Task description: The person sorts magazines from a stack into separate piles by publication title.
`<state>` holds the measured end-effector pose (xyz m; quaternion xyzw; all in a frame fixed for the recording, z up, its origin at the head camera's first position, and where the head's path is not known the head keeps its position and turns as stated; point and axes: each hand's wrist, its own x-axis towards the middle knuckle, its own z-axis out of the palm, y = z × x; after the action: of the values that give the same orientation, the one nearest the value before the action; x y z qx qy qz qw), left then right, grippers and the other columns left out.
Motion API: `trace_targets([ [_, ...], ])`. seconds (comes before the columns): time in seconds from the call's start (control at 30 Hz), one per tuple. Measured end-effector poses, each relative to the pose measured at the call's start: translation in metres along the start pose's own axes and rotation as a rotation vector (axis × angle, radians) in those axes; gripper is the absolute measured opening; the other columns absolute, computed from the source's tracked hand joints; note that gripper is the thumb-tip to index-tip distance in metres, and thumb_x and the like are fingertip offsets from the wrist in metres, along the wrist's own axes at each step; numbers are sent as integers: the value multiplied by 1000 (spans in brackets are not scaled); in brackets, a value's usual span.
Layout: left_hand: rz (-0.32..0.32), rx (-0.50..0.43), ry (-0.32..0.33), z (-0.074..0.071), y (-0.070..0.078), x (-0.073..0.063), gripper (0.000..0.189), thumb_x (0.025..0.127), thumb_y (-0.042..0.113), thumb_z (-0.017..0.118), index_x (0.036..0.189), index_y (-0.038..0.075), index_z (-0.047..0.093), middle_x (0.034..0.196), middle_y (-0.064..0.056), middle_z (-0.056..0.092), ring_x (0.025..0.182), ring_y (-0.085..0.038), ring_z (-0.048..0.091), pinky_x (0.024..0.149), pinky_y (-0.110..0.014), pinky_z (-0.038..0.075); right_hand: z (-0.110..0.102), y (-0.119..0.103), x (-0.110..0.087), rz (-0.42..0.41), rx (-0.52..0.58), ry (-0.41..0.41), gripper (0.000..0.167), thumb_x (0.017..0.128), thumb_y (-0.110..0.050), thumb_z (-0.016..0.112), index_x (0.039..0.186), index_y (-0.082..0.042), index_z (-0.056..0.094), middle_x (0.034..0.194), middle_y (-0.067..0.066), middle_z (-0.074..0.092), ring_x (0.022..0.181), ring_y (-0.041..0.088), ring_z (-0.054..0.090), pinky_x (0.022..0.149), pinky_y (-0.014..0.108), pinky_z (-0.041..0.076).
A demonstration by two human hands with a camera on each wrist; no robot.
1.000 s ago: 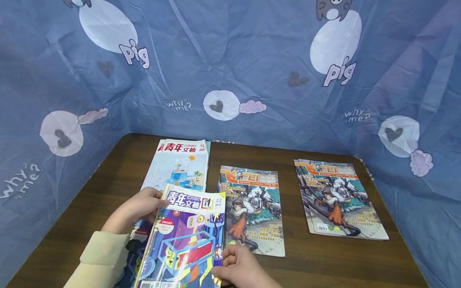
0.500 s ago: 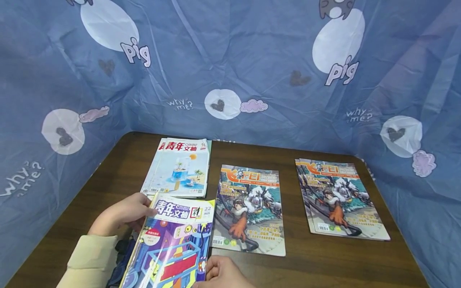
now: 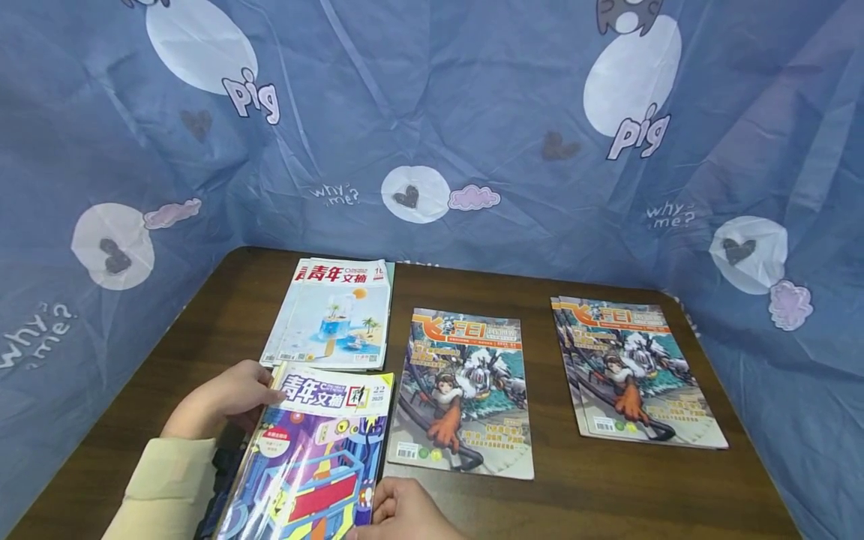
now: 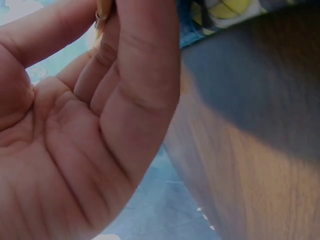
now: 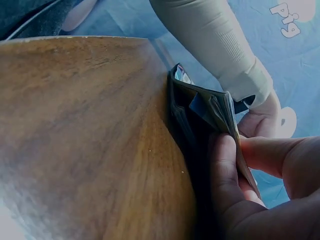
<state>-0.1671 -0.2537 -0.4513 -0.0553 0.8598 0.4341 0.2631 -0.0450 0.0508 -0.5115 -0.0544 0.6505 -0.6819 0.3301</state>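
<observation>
In the head view, a magazine with a purple cover (image 3: 317, 457) is held at the near left of the table, above its surface. My left hand (image 3: 223, 401) grips its upper left edge; the left wrist view shows the thumb and curled fingers (image 4: 142, 65) pinching the edge. My right hand (image 3: 408, 514) holds its lower right edge. In the right wrist view, fingers and thumb (image 5: 270, 155) pinch the magazine's pages (image 5: 225, 112), which are slightly fanned. Part of another dark cover (image 3: 229, 457) shows under its left side; whether it is held too, I cannot tell.
Just behind the held magazine lies a stack of light-blue magazines (image 3: 337, 322). A single comic-cover magazine (image 3: 466, 397) lies at mid-table, and a stack with the same cover (image 3: 628, 375) sits at the right. Blue printed cloth (image 3: 513, 90) surrounds the brown table (image 3: 574, 495).
Both hands have moved left and toward the near edge with the purple magazine. The lower parts of the light-blue stack and the middle magazine are now uncovered.
</observation>
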Motion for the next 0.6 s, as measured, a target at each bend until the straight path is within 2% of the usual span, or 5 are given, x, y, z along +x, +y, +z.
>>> trace_targets([
  [0.17, 9, 42, 8, -1, 2, -1, 22, 96, 5, 67, 98, -17, 63, 80, -18, 70, 69, -32, 71, 62, -46, 60, 2, -3, 1, 16, -35, 17, 21, 85, 2, 77, 77, -6, 59, 64, 2, 63, 61, 8, 61, 62, 20, 49],
  [0.4, 10, 44, 29, 0, 7, -4, 19, 96, 4, 67, 94, -14, 63, 78, -17, 69, 69, -32, 71, 62, -45, 60, 3, -8, -4, 29, -66, 47, 20, 83, 2, 79, 78, -5, 60, 65, 4, 65, 61, 9, 62, 60, 19, 49],
  [0.5, 3, 69, 53, -2, 6, -4, 19, 94, 5, 69, 88, -12, 65, 75, -15, 68, 66, -30, 70, 60, -44, 60, 2, -9, -8, 46, -108, 74, 21, 82, -2, 81, 76, -5, 61, 64, 6, 67, 60, 10, 63, 57, 20, 49],
  [0.6, 6, 119, 110, -4, 4, -3, 21, 92, 8, 72, 84, -11, 67, 71, -13, 67, 60, -26, 68, 57, -40, 59, -2, -11, -11, 66, -152, 89, 21, 81, -7, 83, 75, -6, 63, 63, 6, 67, 58, 9, 62, 55, 20, 48],
])
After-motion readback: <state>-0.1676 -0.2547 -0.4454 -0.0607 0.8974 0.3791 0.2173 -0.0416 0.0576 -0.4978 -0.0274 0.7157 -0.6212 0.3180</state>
